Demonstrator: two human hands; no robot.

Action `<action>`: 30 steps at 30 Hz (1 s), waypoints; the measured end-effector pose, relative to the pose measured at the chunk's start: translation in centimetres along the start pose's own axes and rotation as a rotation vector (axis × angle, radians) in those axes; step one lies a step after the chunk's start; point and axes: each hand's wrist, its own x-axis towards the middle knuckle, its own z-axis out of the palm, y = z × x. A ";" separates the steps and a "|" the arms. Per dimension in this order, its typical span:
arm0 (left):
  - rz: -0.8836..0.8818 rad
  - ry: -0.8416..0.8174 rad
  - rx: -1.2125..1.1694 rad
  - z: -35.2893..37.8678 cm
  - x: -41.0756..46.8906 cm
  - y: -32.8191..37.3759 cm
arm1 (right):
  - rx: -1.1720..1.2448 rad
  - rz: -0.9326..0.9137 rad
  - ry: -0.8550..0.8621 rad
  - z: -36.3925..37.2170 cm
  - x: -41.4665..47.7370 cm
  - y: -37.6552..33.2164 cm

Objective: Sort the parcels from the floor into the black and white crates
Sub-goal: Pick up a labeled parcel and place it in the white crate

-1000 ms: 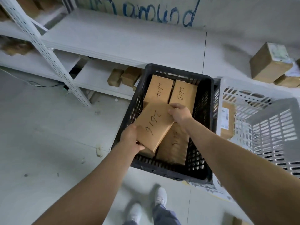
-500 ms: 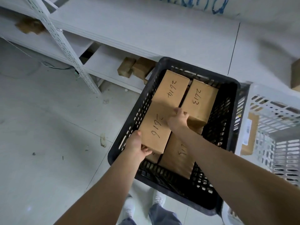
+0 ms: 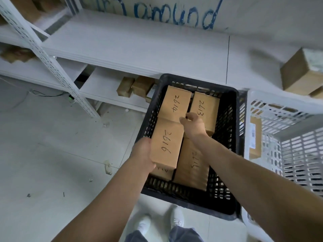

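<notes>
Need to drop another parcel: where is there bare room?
The black crate is crowded: parcels 2614, 2613, 2616 and 2615 cover nearly its whole bottom. Bare: the white shelf between the slotted post and the cardboard box, and the floor left of the crate.
</notes>
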 end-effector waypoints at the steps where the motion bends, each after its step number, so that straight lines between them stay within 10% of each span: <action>1: 0.045 0.001 0.049 0.1 -0.9 0.6 | 0.034 -0.013 0.028 -0.3 -0.9 -0.5; 11: 0.345 -0.442 0.418 5.2 -10.1 -0.5 | 0.349 -0.108 0.557 -8.2 -15.6 -0.3; 22: 0.135 -1.121 0.988 8.5 -24.4 -21.7 | 0.512 0.092 1.310 -19.7 -40.8 14.8; 30: -0.036 -1.163 1.218 5.5 -29.7 -38.2 | 0.612 0.273 1.496 -20.4 -55.9 27.8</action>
